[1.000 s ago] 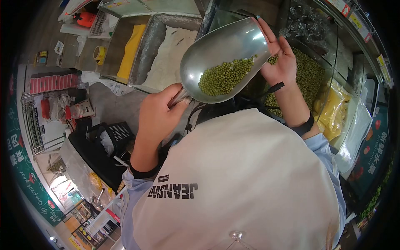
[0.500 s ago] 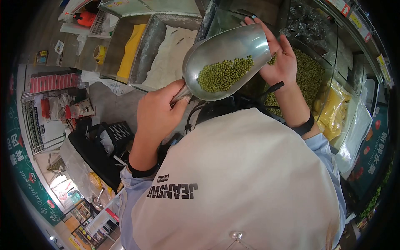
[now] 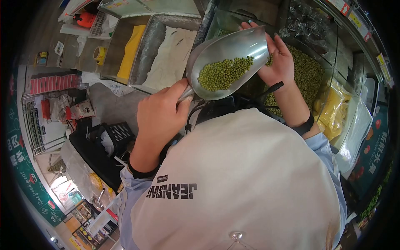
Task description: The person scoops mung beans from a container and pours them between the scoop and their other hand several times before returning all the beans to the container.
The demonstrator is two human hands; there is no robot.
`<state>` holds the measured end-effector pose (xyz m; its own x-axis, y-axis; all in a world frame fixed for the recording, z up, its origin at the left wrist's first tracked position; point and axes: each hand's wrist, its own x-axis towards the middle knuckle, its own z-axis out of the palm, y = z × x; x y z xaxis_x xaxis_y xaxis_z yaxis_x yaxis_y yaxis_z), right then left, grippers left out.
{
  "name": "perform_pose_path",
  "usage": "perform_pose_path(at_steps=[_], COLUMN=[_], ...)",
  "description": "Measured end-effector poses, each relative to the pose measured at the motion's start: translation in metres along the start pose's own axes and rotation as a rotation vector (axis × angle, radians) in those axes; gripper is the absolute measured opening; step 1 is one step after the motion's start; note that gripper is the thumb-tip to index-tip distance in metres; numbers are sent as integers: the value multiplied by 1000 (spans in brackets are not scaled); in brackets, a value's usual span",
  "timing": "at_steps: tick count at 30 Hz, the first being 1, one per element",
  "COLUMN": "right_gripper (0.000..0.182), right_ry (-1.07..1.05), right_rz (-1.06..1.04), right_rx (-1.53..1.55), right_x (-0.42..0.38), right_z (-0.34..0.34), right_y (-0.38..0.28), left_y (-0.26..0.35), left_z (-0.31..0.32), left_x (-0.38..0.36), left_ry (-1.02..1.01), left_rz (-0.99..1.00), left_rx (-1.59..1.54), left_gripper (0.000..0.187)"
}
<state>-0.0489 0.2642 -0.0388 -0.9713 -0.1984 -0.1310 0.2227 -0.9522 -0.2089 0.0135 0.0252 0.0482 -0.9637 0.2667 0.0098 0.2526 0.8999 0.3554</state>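
You're gripping the metal scoop (image 3: 227,46) by its handle (image 3: 186,94), left hand (image 3: 160,110) fingers clamping around it. The scoop is sitting centre-far in front of your chest, mouth pointing right and far. Loading looks done: green beans (image 3: 225,74) are lying in a pile in the bowl, filling only part of it.

You're holding your right hand (image 3: 278,68) palm up at the mouth, fingers extending and slightly apart, thumb standing clear. Some fingers are going behind the metal rim, so can't tell if they're touching it. A few loose beans (image 3: 270,60) are sitting between the palm and the lip; can't confirm whether the palm is carrying them.

Emptying looks undone: most of the visible scoop contents are resting inside. Plenty of stock beans (image 3: 306,77) are lying in the bin to the right, beyond your wrist. White powder (image 3: 173,52) is filling part of a bin on the far left; yellow packets (image 3: 334,109) are lying right of the stock. Can't tell how many loads are done or left.
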Motion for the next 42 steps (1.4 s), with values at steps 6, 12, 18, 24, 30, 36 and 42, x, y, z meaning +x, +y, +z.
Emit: perform_pose_path(at_steps=[6, 12, 18, 24, 30, 36, 42], right_gripper=[53, 52, 44, 38, 35, 42, 51], right_ry=[10, -264, -278, -182, -86, 579, 552], right_rz=[9, 78, 45, -78, -26, -360, -430], right_rx=[-8, 205, 283, 249, 449, 207, 166], right_x=[1, 5, 9, 8, 0, -23, -63], right_z=[-3, -24, -32, -26, -54, -76, -89], right_y=[0, -5, -13, -12, -42, -78, -100], left_y=[1, -14, -34, -40, -45, -36, -32], left_z=[2, 12, 23, 22, 22, 23, 23], left_x=[2, 2, -1, -6, -8, -8, -4], left_ry=[-75, -128, -166, -97, -127, -106, -140], left_rz=[-71, -108, -210, -252, -271, -296, -299], left_rx=[-102, -370, -775, -785, -654, -803, -853], left_gripper=[27, 30, 35, 32, 28, 30, 31])
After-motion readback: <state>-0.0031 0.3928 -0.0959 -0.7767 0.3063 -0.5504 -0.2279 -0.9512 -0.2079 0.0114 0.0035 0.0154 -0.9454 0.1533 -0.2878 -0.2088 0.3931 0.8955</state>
